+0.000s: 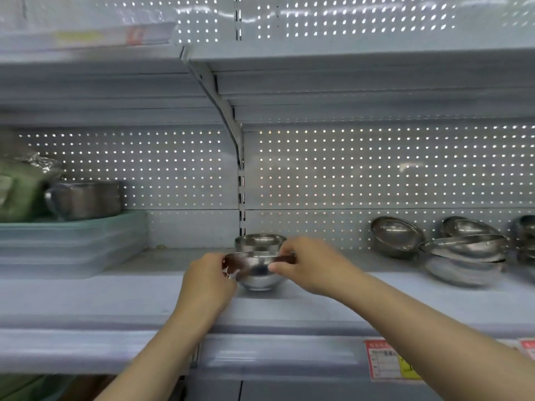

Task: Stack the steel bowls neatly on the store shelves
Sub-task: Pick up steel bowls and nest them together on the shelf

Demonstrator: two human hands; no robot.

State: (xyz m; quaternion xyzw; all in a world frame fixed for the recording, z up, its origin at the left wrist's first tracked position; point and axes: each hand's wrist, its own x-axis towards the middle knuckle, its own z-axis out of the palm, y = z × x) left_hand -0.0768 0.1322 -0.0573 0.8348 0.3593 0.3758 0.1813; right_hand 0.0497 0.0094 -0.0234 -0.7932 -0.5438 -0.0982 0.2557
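On the middle shelf (333, 311), just in front of the centre upright, a small steel bowl (258, 274) sits upright on its base, held at the rim from both sides. The left hand (209, 280) pinches the near-left edge between thumb and fingers; the right hand (311, 264) closes on the right edge, thumb inside the rim and fingers over the far side. A two-sided hold like this probably serves to square the bowl in line with the second bowl (260, 242) standing right behind it, though blur leaves it unclear whether the two touch. Both forearms reach up and inward from below, wrists bent slightly so the fingers come down on the rim.

Well apart to the right, a loose cluster of larger bowls (460, 250) leans tilted and unevenly nested against the perforated back panel (376, 169), likely awaiting stacking. To the left stand clear plastic containers (69, 244) with a steel pot (85, 199) on top.
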